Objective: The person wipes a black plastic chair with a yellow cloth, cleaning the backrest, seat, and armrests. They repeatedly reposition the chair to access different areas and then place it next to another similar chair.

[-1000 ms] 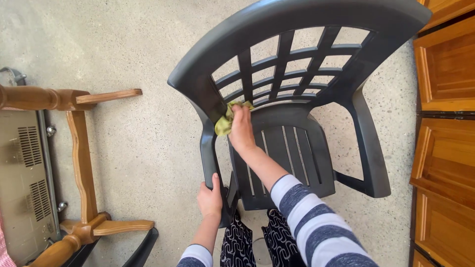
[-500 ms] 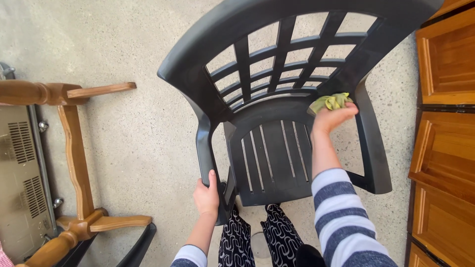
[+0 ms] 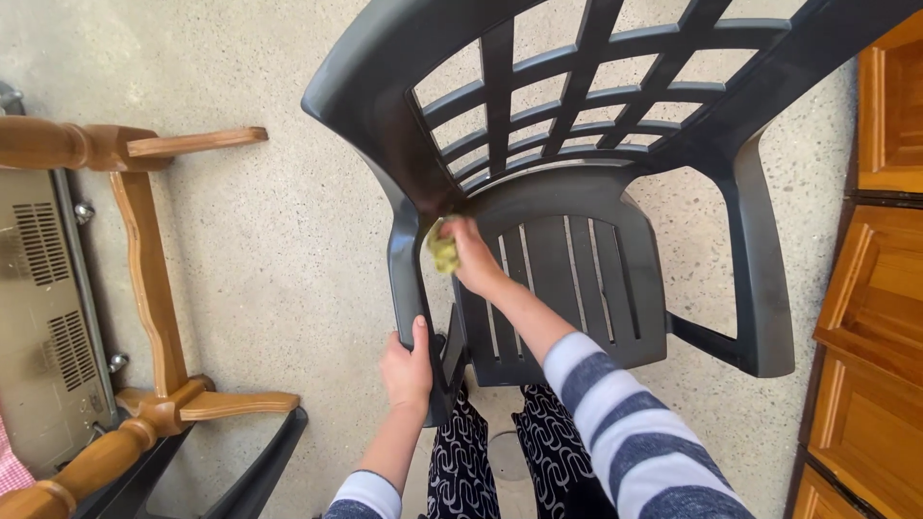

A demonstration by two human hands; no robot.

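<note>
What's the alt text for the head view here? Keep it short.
Seen from above, a person's right hand presses a yellow-green cloth against a dark plastic armchair where the seat meets its left armrest, while the left hand grips that armrest's front end. The chair stands on a concrete floor, with a wooden furniture frame to the left and wooden panels to the right.

A speckled concrete floor (image 3: 269, 259) carries a dark plastic garden chair (image 3: 567, 279); a turned wooden furniture frame (image 3: 144, 279) stands to its left.

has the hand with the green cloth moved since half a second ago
Yes. The right hand with the green cloth has swung from the chair's right rear corner to its left rear corner.
</note>
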